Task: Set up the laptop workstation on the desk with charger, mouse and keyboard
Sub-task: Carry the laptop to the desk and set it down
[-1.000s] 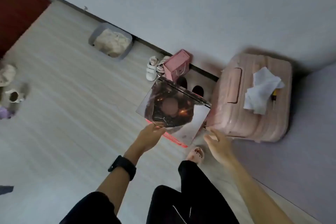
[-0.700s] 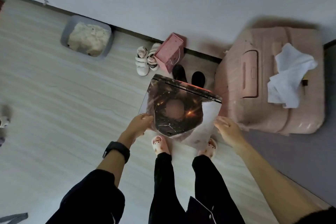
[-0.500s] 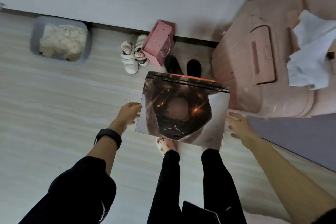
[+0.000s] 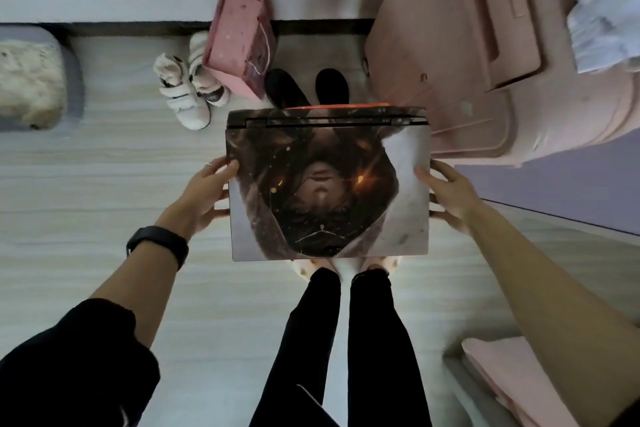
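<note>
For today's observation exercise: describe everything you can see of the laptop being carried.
The laptop is closed and held roughly flat in the air above the floor, hinge edge away from the person. Its lid bears a dark printed skin with pale corners; a red-orange strip shows past the hinge. The left hand grips its left edge and the right hand its right edge. Nothing else touches it.

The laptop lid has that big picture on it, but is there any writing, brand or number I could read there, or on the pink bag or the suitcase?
None can be read.
Laptop, held shut by the left hand and right hand: artwork only, no legible lettering.
Pink bag: small specks, too blurred to read.
Pink suitcase: no label visible.
Black wristband: nothing visible.
</note>
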{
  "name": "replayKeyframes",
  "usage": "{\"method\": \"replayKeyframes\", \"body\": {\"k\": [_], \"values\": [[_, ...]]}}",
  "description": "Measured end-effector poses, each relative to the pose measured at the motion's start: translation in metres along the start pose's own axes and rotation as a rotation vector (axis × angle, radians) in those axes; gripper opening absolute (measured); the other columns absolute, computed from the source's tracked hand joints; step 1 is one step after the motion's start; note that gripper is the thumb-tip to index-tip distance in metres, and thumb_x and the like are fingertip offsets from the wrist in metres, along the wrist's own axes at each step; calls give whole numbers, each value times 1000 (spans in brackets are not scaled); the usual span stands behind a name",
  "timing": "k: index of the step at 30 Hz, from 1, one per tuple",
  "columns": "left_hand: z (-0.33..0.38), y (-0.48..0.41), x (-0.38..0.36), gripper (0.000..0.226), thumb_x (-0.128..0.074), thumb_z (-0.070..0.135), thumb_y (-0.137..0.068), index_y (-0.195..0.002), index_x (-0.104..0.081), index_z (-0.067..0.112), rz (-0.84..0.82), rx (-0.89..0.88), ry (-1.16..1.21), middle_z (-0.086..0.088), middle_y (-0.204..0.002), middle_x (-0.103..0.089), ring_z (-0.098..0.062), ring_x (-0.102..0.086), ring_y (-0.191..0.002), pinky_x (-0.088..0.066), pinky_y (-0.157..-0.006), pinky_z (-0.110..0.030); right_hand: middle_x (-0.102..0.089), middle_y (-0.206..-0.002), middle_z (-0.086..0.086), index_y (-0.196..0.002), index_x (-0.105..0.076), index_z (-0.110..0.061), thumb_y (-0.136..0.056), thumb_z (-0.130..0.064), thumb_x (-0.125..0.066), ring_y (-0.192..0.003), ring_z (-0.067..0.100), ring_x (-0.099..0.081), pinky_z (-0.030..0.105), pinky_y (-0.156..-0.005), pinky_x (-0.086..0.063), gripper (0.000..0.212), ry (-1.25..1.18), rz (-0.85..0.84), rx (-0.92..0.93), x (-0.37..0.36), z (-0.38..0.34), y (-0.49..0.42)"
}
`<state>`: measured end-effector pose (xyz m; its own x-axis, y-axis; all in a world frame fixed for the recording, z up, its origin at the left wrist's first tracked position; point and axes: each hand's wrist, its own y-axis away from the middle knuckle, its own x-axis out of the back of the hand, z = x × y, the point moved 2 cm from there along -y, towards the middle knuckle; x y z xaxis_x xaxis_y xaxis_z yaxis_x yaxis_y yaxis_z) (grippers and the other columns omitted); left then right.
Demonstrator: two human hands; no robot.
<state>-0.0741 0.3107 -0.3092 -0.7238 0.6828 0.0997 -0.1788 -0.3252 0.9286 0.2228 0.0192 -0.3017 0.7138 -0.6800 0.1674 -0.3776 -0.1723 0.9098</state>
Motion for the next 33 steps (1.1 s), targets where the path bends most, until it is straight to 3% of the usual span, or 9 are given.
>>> {"method": "replayKeyframes", "body": {"k": [7,11,14,18,22,25,29,33], "values": [[-4,13,-21,44,-54,32,-100,-143,-46,27,24,-3,23,-5,-116,-66,-29,-62,-105,-47,-92,-59,-71,-118,2,-124,-59,-36,-92,-38,-71,-106,30,-68,44,-79,-55,34,-14,26,1,11,12,16],[-34,51,-26,45,-57,33,-98,-142,-48,27,30,34,59,-5,-115,-68,-30,-63,-107,-43,-99,-63,-73,-114,4,-131,-57,-32,-93,-39,-70,-103,30,-70,43,-76,-57,41,0,37,-22,18,45,51],[-65,94,-23,46,-58,32,-98,-142,-48,26,74,74,96,-7,-114,-68,-31,-63,-106,-43,-99,-63,-74,-108,6,-127,-59,-32,-94,-36,-68,-100,31,-70,40,-68,-56,34,49,13,-23,22,60,85],[-109,174,-15,42,-54,30,-101,-142,-48,24,125,115,175,-11,-116,-67,-34,-62,-106,-46,-96,-62,-72,-110,6,-114,-61,-39,-95,-33,-68,-106,30,-67,43,-72,-55,21,180,-71,7,24,51,140],[-151,280,5,43,-56,29,-99,-141,-49,22,196,66,365,-12,-117,-66,-36,-61,-109,-48,-94,-62,-71,-108,8,-108,-63,-40,-97,-35,-65,-97,27,-66,41,-73,-54,12,311,-208,146,6,10,212],[-175,360,27,46,-58,28,-98,-142,-49,21,306,-5,524,-13,-120,-66,-37,-61,-110,-50,-91,-60,-71,-110,7,-108,-66,-36,-96,-29,-67,-100,31,-68,46,-85,-56,14,405,-331,304,-28,-22,264],[-217,466,66,44,-60,30,-97,-139,-52,21,496,-135,716,-12,-119,-67,-36,-63,-108,-53,-86,-57,-68,-122,0,-117,-64,-41,-92,-35,-71,-109,26,-68,47,-93,-56,27,567,-469,508,-102,-56,342],[-285,556,107,25,-61,32,-96,-121,-63,27,688,-250,896,-11,-116,-68,-35,-64,-108,-51,-90,-62,-68,-116,4,-119,-63,-39,-85,-46,-75,-103,24,-69,53,-93,-57,37,735,-646,647,-202,-60,427]]}}
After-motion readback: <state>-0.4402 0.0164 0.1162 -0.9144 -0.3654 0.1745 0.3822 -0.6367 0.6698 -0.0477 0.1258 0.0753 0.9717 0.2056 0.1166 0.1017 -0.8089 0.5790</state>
